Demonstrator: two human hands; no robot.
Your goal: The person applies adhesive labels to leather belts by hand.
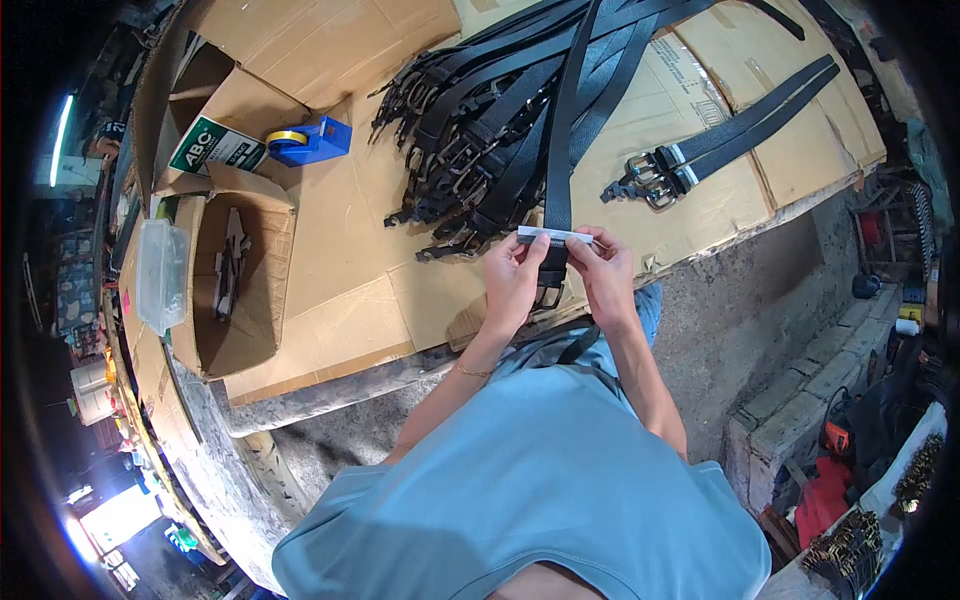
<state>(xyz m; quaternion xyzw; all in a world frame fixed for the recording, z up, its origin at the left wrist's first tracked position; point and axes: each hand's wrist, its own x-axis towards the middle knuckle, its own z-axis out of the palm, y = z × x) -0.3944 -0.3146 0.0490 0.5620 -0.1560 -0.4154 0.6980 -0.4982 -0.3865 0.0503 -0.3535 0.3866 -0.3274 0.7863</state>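
Observation:
A white paper strip [540, 236] lies across a black belt [560, 180] near its buckle [548, 296], at the table's front edge. My left hand [515, 278] pinches the strip's left part between thumb and fingers. On the right side, my right hand [606, 272] pinches its other end, thumb on the strip. Just beyond my hands is a big pile of black belts [480, 130] with metal buckles. To the right, two belts [745, 125] lie together with white bands near their buckles.
Cardboard [340, 330] covers the table. On the left stand an open cardboard box [280, 290] holding paper strips, a clear plastic container [162, 275], a blue tape dispenser [325, 142] and a green-and-white ABC box [215, 148]. A concrete ledge [800, 400] is at the right.

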